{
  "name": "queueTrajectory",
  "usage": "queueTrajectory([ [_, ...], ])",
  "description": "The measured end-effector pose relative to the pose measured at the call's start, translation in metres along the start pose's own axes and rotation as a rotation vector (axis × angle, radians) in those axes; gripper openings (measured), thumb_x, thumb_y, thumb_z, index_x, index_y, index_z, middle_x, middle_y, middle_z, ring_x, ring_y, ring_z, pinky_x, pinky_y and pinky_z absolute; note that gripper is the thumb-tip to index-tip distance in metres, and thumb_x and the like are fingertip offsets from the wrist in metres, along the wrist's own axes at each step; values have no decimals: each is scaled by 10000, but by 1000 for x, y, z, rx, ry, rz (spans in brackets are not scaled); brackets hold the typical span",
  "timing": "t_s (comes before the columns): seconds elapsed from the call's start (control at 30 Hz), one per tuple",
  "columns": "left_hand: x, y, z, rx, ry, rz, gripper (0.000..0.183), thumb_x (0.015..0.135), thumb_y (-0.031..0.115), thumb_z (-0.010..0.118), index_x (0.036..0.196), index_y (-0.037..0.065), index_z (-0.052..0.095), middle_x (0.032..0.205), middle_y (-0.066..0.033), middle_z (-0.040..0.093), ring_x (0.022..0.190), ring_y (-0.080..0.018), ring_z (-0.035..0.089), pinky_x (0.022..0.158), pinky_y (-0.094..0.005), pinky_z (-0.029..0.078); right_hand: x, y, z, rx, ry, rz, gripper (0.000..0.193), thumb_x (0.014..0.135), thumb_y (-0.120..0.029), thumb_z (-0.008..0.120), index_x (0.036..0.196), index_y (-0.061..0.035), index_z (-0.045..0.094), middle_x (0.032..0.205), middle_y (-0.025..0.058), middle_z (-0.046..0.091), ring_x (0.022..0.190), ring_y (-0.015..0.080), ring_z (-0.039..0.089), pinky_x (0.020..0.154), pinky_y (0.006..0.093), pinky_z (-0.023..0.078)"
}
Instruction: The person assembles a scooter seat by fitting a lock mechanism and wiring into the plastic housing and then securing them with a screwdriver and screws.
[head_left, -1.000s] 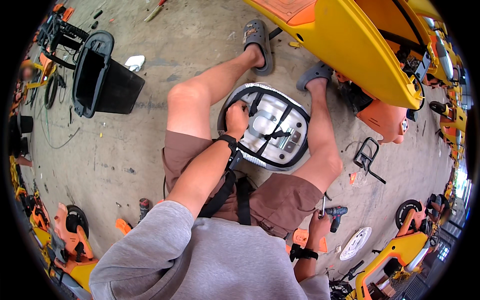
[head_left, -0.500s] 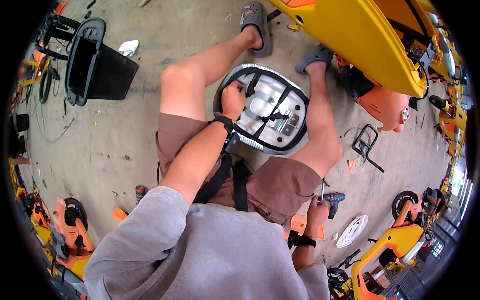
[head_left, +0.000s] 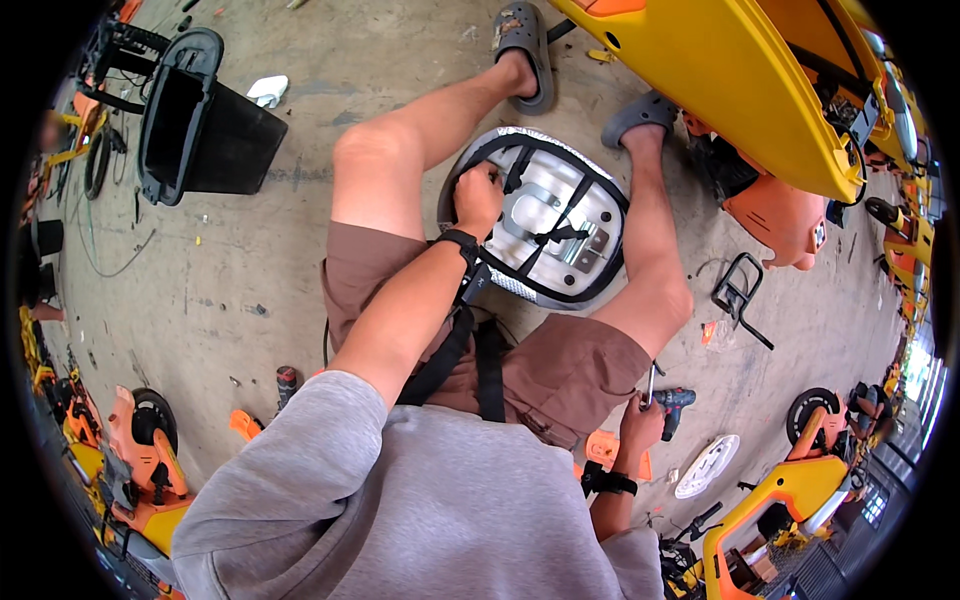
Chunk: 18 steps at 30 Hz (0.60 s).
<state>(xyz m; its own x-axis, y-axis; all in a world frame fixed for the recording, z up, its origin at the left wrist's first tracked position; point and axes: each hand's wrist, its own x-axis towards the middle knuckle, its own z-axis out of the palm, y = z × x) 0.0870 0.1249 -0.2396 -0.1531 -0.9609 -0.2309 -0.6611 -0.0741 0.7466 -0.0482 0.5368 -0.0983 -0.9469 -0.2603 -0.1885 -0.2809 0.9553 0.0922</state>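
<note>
A vehicle seat (head_left: 597,262) lies upside down on the floor between my legs, its pale underside facing up. It has a black rim, crossing black straps and a metal bracket (head_left: 592,245). My left hand (head_left: 480,200) is closed at the seat's upper left rim, fingertips curled over the inner side; what they pinch is hidden. Off to the right, beside my thigh, my right hand (head_left: 641,424) is closed round a slim metal hand tool (head_left: 652,376) that points away from me; its exact kind is unclear. A cordless drill (head_left: 676,402) lies on the floor just beyond this hand.
A yellow vehicle body (head_left: 730,90) with an orange part (head_left: 775,220) stands at the far right. A black bin-like box (head_left: 235,140) lies far left. Right of my leg are a black tubular frame (head_left: 738,290) and a white oval plate (head_left: 708,466). Orange pieces (head_left: 603,447) lie near my right wrist.
The whole view has shifted slightly, so things appear a little further right. Both hands keep nearly the same places, the left at the seat rim and the right on the metal tool.
</note>
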Motion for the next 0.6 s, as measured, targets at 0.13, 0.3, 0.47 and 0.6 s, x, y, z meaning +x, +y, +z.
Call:
queueTrajectory([
  [0.13,2,-1,1,4,-9,12,169,806,102,684,963,41,692,904,-222,676,872,-398,650,771,-457,520,1,8,7,1,38,-18,333,839,-397,629,920,-86,720,758,147,695,724,357,667,640,470,509],
  [0.3,2,-4,2,-31,15,49,165,800,102,692,944,23,692,900,-225,676,867,-403,649,766,-459,519,0,9,7,9,47,-11,355,837,-402,634,922,-67,714,754,147,694,718,360,666,641,470,508],
  [0.47,2,-1,0,-4,14,30,168,801,119,696,934,16,691,902,-224,676,854,-406,649,754,-464,518,-1,9,7,28,43,-14,336,837,-391,635,908,-73,716,756,151,693,713,361,665,632,469,504],
  [0.6,-2,3,-3,46,41,36,184,803,137,702,937,10,699,871,-230,674,831,-397,654,748,-451,518,0,8,4,49,-7,32,323,831,-383,640,896,-78,721,789,158,684,744,353,669,662,461,512],
])
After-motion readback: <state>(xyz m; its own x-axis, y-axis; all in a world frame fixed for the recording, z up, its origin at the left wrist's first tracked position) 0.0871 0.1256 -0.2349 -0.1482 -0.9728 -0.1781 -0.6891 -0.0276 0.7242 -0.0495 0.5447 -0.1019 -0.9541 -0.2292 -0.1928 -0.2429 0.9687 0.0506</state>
